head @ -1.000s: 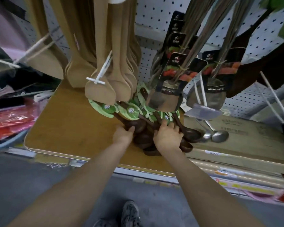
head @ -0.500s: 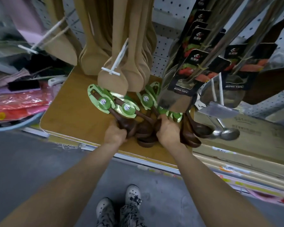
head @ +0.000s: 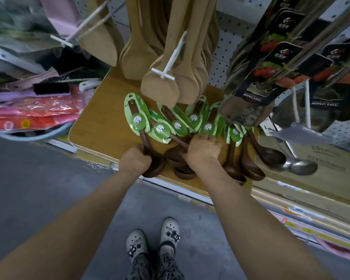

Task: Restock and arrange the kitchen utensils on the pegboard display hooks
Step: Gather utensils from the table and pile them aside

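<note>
Several dark brown wooden ladles (head: pixel 251 164) with green oval tags (head: pixel 137 118) lie fanned out on a wooden board (head: pixel 97 122), bowls toward me. My left hand (head: pixel 135 160) is closed around the handle of the leftmost dark ladle (head: pixel 153 168). My right hand (head: pixel 204 150) presses down on the middle ladles and grips their handles; the fingers hide what lies under them. Above, pale wooden spatulas (head: pixel 160 87) hang from white hooks (head: pixel 170 61) on the pegboard (head: pixel 220 67).
Packaged steel turners with black cards (head: pixel 251 93) hang at the upper right, and steel ladles (head: pixel 301 166) rest on flat cardboard boxes (head: pixel 321 158). Pink and red wrapped goods (head: pixel 28 116) pile up at left. Grey floor and my shoes (head: pixel 154 241) lie below.
The view has tilted down and drawn back. My hands have pulled the ladles toward the board's near edge, and my left hand has closed on the leftmost ladle's handle.
</note>
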`<state>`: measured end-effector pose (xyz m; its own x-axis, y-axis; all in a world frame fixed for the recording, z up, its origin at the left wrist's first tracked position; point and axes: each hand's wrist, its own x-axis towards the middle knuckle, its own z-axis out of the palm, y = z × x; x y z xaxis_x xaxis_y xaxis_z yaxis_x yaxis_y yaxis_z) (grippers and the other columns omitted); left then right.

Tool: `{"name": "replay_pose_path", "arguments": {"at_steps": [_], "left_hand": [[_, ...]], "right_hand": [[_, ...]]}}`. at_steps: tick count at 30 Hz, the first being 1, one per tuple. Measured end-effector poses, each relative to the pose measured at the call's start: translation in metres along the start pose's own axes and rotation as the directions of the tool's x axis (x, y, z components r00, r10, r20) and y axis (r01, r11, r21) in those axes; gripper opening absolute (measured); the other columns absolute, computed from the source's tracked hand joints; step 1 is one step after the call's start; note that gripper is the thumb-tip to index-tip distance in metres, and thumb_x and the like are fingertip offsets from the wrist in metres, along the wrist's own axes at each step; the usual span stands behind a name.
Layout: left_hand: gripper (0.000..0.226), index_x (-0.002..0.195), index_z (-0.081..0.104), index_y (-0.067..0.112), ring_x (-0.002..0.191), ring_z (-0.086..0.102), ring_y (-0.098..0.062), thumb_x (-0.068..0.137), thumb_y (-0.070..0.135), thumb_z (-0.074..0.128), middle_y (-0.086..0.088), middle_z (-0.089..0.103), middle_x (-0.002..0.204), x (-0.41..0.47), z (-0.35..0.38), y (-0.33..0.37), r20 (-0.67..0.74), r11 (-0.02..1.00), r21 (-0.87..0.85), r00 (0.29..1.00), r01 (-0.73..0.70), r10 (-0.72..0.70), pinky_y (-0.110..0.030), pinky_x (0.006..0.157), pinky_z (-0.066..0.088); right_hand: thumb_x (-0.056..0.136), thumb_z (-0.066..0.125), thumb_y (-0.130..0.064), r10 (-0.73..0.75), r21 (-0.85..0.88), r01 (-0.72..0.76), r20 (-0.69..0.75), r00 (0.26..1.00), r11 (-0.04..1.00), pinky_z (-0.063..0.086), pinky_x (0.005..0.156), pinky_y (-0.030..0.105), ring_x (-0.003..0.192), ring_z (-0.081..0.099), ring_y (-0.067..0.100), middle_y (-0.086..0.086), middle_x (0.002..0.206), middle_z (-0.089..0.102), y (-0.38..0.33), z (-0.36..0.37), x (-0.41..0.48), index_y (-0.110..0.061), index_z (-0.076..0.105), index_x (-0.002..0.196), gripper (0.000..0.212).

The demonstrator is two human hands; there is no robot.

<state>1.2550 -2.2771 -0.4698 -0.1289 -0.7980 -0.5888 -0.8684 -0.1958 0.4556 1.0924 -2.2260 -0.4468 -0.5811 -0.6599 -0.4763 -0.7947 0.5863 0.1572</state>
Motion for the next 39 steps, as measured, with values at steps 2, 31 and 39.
{"name": "replay_pose_path", "arguments": {"at_steps": [2,31,39], "left_hand": [[0.03,0.117,0.059,0.011,0.109,0.059,-0.037,0.089,0.021,0.056,-0.017,0.065,0.113,0.007,0.001,0.004,-0.03,1.0,0.011,0.999,-0.019,0.02,-0.036,0.087,0.046],[0.015,0.081,0.069,0.02,0.083,0.063,-0.024,0.076,0.006,0.067,-0.003,0.068,0.085,-0.002,0.016,-0.002,0.101,0.785,-0.605,0.99,0.138,-0.096,-0.032,0.08,0.051],[0.015,0.086,0.067,0.009,0.055,0.047,-0.021,0.078,-0.002,0.06,-0.007,0.056,0.065,-0.017,-0.017,-0.033,0.071,0.747,-0.645,0.985,0.164,-0.154,-0.026,0.054,0.039]], "right_hand": [[0.096,0.053,-0.027,-0.021,-0.045,0.019,-0.046,0.999,0.999,0.035,0.102,0.045,0.131,0.04,0.033,0.014,0.143,0.044,-0.012,0.002,0.006,-0.008,0.038,0.143,0.052],[0.09,0.067,-0.043,-0.192,0.523,-0.04,0.383,0.904,0.851,0.052,0.092,0.033,0.108,0.064,0.029,0.015,0.123,0.063,-0.011,-0.036,0.005,-0.001,0.053,0.13,0.06],[0.089,0.07,-0.039,-0.265,0.61,-0.07,0.441,0.858,0.789,0.052,0.087,0.032,0.102,0.064,0.028,0.014,0.119,0.064,-0.049,-0.031,0.001,-0.004,0.058,0.125,0.053]]}}
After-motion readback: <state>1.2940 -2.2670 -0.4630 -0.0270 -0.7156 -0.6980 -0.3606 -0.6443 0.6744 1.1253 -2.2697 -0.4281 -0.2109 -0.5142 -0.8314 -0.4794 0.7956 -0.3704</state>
